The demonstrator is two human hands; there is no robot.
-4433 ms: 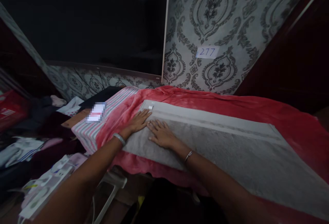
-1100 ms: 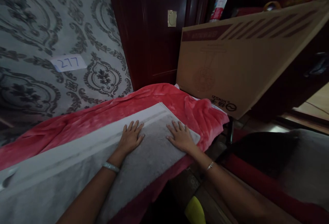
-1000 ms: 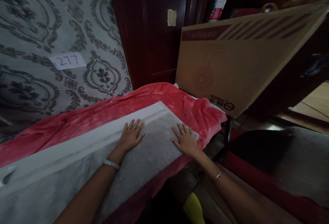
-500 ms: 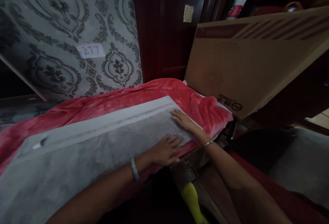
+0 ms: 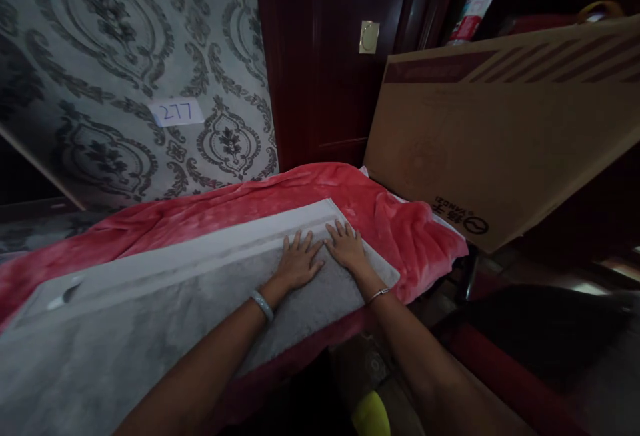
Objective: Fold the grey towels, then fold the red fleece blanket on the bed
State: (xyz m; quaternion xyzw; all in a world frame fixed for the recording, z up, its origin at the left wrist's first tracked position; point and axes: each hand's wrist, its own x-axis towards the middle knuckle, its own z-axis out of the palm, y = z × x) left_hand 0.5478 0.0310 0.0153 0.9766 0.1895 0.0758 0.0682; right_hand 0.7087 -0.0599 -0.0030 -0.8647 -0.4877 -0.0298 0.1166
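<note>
A grey mat [image 5: 150, 329] with a pale border lies spread over a red plush blanket [image 5: 280, 186]. My left hand [image 5: 297, 263] rests on the mat's upper right part, palm down with fingers spread. Close beside it, my right hand [image 5: 347, 248] lies flat near the mat's right end, its fingers also apart. Neither hand grips anything. Near the mat's left end there is a small white and dark mark [image 5: 65, 294], perhaps a label. Folds of the blanket bunch up to the right of the mat.
A large cardboard box [image 5: 480, 149] leans at the right, with a plastic bottle [image 5: 475, 9] and a tape roll [image 5: 600, 12] behind its top edge. Patterned wallpaper [image 5: 115, 89] bears a paper marked 277 [image 5: 176, 113]. Something yellow [image 5: 371, 416] shows below.
My left hand has moved up and left from the mat's near edge onto its surface. My right hand has shifted slightly down and now lies beside the left one. The view has tilted a little.
</note>
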